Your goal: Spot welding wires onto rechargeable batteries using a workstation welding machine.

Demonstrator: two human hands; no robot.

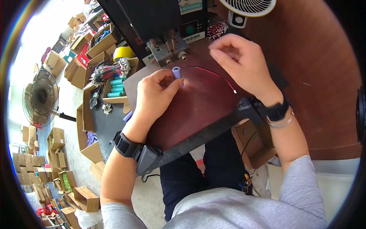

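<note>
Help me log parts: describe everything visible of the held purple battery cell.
The purple battery cell is a cylinder in a plastic-like wrap, pinched in the left hand over the dark red worktop. Its visible end, pale and metallic-looking, faces up; the lower end is hidden. A thin red wire lead nears that upper end; any join is unclear.

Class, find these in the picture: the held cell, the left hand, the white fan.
Held cell [177,73], head view: purple side.
Left hand [153,92], head view: back of it.
White fan [250,5], head view: front grille.
</note>
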